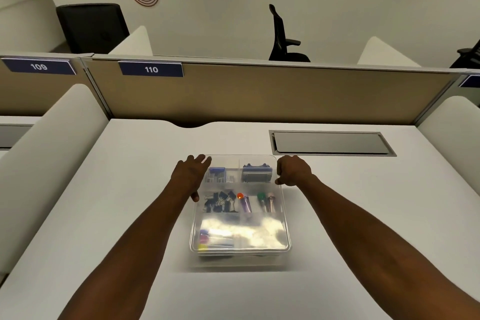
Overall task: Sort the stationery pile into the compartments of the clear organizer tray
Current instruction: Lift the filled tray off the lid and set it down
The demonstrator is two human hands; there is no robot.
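The clear organizer tray (284, 218) lies on the white desk (124, 189), straight ahead of me. Its back compartments hold small staple boxes (217, 174) and a blue stapler-like item (257, 173). The middle row holds black binder clips (220, 201) and several coloured markers (255, 201). Glare hides most of the front compartments; some coloured bits show at the front left (204, 238). My left hand (191, 176) rests against the tray's back left side with fingers spread. My right hand (292, 170) is curled against the back right edge.
A grey cable hatch (330, 143) is set into the desk behind and right of the tray. A tan partition (259, 93) labelled 110 closes the back. White curved dividers (52, 143) flank both sides. Office chairs stand beyond.
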